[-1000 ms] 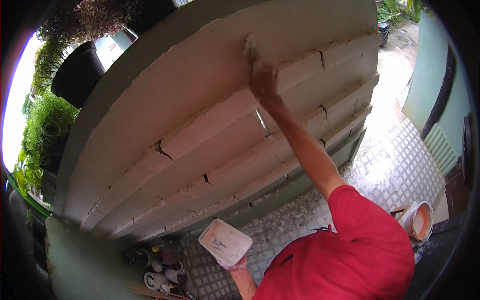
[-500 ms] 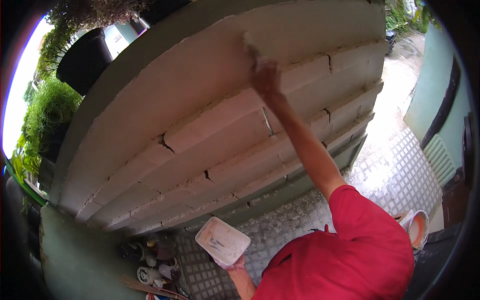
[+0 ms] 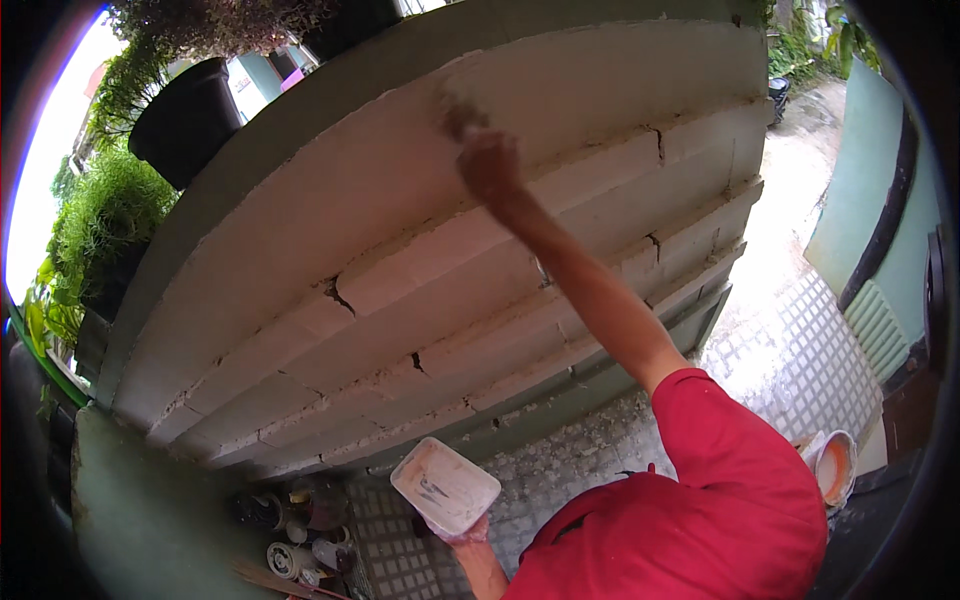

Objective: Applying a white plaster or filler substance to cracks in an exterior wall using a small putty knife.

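Note:
My right hand (image 3: 490,168) is raised on an outstretched arm against the upper part of a pale wall (image 3: 330,185). It is closed round a brush (image 3: 462,118), whose tip is smeared by motion near the wall's surface. Low in the middle, my left hand (image 3: 466,532) supports a shallow rectangular plastic tub (image 3: 446,486) from below, its fingers mostly hidden under it. Whitish residue coats the tub's inside, with a few dark streaks on its bottom. Pale smears mark the left hand's skin. Cracks and rough ledges run across the wall below my right hand.
Black plant pots (image 3: 186,122) and green plants stand behind the wall at the upper left. A bucket with an orange inside (image 3: 832,465) sits at the right on the patterned tile floor (image 3: 800,345). Jars and containers (image 3: 290,558) crowd the lower left corner.
My right hand has swept left and slightly down along the wall with the brush. The tub in my left hand has stayed nearly in place. The view has shifted slightly.

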The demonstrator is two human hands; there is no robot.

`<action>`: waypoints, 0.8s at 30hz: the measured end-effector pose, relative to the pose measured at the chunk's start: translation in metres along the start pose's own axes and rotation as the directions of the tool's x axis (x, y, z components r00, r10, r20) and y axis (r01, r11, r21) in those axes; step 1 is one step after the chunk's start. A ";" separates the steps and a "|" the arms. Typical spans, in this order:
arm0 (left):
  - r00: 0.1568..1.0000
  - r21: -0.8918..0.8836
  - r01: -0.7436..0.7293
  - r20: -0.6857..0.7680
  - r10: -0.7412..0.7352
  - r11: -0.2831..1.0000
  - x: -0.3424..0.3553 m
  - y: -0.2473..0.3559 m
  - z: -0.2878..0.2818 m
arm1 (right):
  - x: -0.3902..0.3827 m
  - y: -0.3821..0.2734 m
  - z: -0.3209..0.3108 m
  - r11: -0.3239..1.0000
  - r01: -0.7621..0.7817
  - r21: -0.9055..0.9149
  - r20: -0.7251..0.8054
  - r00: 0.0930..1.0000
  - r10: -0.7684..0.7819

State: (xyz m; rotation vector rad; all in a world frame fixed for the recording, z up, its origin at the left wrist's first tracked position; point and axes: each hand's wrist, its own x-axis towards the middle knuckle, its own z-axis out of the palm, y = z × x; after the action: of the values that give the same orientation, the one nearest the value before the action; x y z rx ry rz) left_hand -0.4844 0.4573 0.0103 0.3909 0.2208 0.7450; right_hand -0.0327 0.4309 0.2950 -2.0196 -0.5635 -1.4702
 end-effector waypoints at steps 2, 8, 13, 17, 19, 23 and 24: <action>1.000 -0.010 -0.003 -0.012 0.003 1.000 -0.004 0.002 0.000 | -0.011 -0.024 -0.004 0.995 0.077 0.060 -0.094 0.993 -0.071; 0.999 -0.131 0.021 0.051 -0.015 0.991 -0.007 0.012 0.004 | 0.033 0.024 -0.068 0.880 -0.134 0.455 -0.087 0.977 0.194; 1.000 -0.180 0.017 -0.010 -0.019 0.984 -0.003 0.012 -0.001 | 0.019 0.030 0.000 0.993 -0.113 0.030 -0.146 0.982 0.116; 0.998 -0.063 -0.044 -0.046 0.042 0.997 -0.007 0.022 -0.007 | -0.001 -0.055 -0.037 0.953 -0.061 0.298 0.156 0.988 0.014; 1.000 -0.040 -0.030 -0.011 0.030 0.999 -0.003 0.024 -0.008 | 0.006 -0.049 -0.051 0.943 -0.069 0.325 0.261 0.965 -0.020; 0.999 -0.056 -0.004 0.032 0.006 0.998 0.000 0.024 0.002 | 0.029 0.036 -0.063 0.863 -0.081 0.499 -0.226 0.949 0.219; 1.000 -0.091 0.011 -0.002 -0.011 0.996 0.000 0.024 0.002 | 0.027 0.049 -0.060 0.863 -0.085 0.498 -0.219 0.951 0.220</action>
State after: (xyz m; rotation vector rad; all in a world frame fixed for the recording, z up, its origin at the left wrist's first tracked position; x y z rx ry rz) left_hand -0.4986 0.4727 0.0222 0.3022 0.1906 0.7418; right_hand -0.0363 0.3542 0.3249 -1.4132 -0.5712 -1.3168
